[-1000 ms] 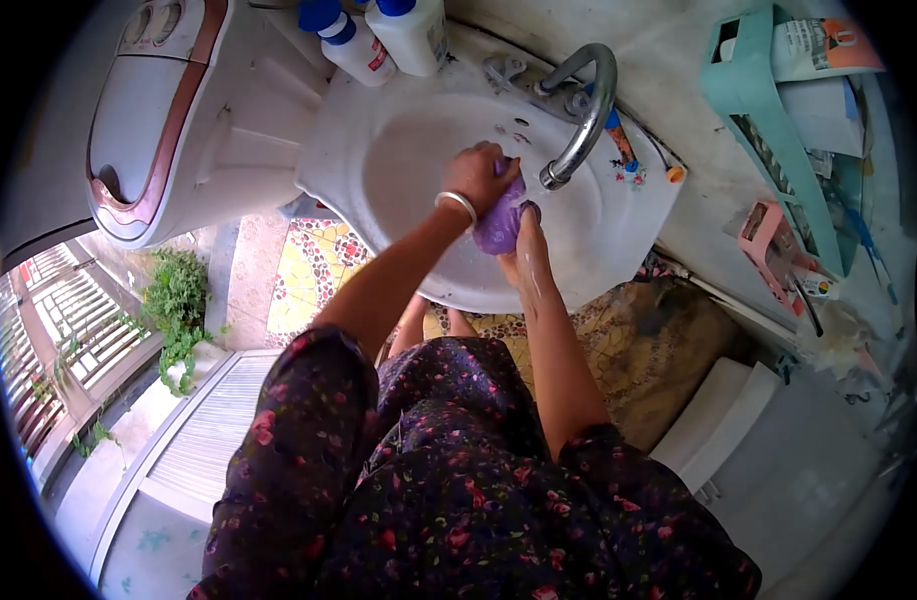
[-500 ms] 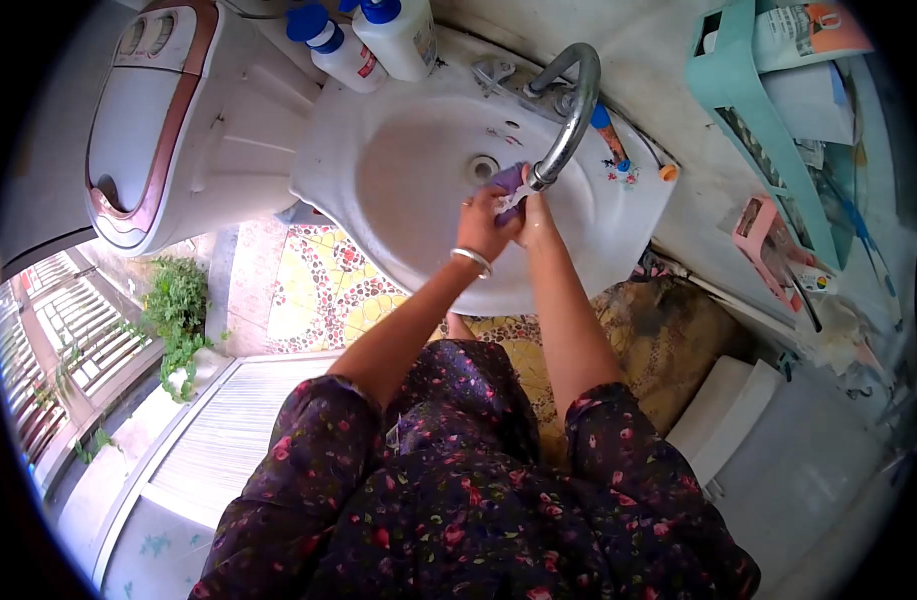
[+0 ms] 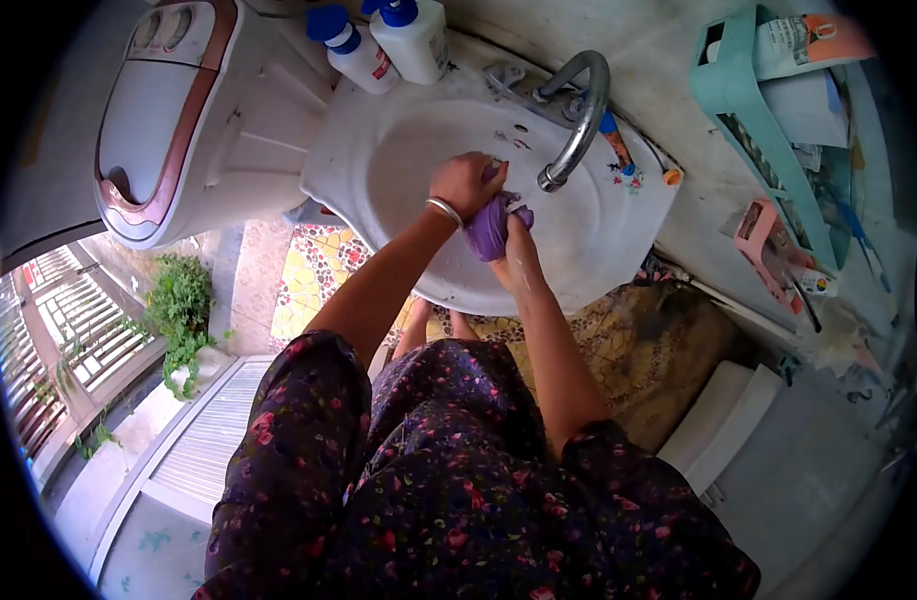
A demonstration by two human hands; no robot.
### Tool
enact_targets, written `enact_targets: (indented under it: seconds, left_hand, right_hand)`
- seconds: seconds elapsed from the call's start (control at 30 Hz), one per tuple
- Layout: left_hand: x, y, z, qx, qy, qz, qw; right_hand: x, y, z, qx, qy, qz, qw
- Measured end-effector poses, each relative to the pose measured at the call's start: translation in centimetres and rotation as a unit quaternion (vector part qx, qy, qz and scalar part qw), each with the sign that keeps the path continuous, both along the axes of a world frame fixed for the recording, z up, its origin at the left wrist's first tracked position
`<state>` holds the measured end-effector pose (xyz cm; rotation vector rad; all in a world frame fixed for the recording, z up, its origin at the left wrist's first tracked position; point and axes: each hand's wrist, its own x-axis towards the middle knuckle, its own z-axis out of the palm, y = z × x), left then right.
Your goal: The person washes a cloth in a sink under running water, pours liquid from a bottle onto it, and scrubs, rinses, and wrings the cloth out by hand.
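A wet purple cloth (image 3: 486, 232) is bunched between my two hands over the white sink basin (image 3: 403, 160). My left hand (image 3: 463, 184), with a white bangle at the wrist, is closed on the cloth's upper end. Lower and to the right, my right hand (image 3: 519, 252) grips the bulkier part, its thumb on top. The curved metal faucet (image 3: 588, 120) ends just right of the cloth, and no water stream shows at its mouth.
Two white bottles, one a pump bottle (image 3: 363, 65), stand at the sink's back left. A toothpaste-like tube (image 3: 616, 145) lies right of the faucet. Further right are a teal rack (image 3: 768, 150) and a pink holder (image 3: 768, 250). A washing machine (image 3: 163, 120) stands left.
Both hands have moved from under the faucet down and left with the cloth. My left hand has shifted up along it, and the cloth is now bunched in a larger bundle.
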<state>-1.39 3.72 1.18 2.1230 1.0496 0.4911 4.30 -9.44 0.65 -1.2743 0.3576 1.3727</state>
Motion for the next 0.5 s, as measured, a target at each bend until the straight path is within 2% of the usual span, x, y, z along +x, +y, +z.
enact_targets:
  seconds: [0.03,0.1,0.17,0.23,0.27,0.3,0.33,0.37,0.4,0.43,0.47,0.5]
  left_hand:
    - [-0.7,0.5,-0.3,0.042,0.012,-0.007,0.999]
    - [-2.8,1.7,-0.6,0.026,0.01,0.018,0.999]
    - [-4.9,2.7,-0.5,0.011,0.007,0.039,0.999]
    - [-7.2,2.5,-0.2,0.131,-0.02,-0.169,0.977]
    - [-8.0,1.7,-0.2,0.131,-0.018,-0.175,0.976]
    - [-8.8,0.3,-0.6,0.144,0.098,-0.176,0.969]
    - [-9.3,-0.5,-1.1,0.155,0.213,-0.173,0.949]
    - [-8.8,-0.7,-1.3,0.154,0.214,-0.176,0.948]
    - [-7.7,-0.8,-1.4,0.12,0.217,-0.111,0.962]
    - [-6.4,-0.8,-2.0,0.087,0.217,-0.044,0.971]
    - [-4.8,-0.8,-2.8,0.183,0.182,-0.01,0.966]
    - [-3.7,-1.1,-3.8,0.183,0.182,-0.012,0.966]
  right_hand:
    - [0.4,-0.3,1.1,0.044,-0.008,-0.018,0.999]
    - [1.7,-0.9,1.6,0.131,-0.001,-0.058,0.99]
    - [2.7,-1.2,1.5,-0.052,-0.056,-0.091,0.993]
    - [3.5,-2.0,0.5,-0.04,-0.077,-0.088,0.992]
    - [3.8,-2.3,-0.4,-0.026,-0.098,-0.081,0.992]
    - [4.1,-2.9,-1.6,-0.028,-0.096,-0.087,0.991]
    - [4.3,-3.7,-3.3,-0.041,-0.036,-0.084,0.995]
    - [4.5,-4.7,-5.5,-0.052,0.024,-0.081,0.995]
    - [4.6,-5.9,-8.6,0.034,0.041,-0.062,0.997]
    - [4.2,-4.9,-6.5,0.036,0.041,-0.065,0.996]
    - [3.5,-3.8,-4.4,-0.059,0.018,-0.086,0.994]
    - [2.4,-2.9,-2.2,-0.154,-0.004,-0.107,0.982]
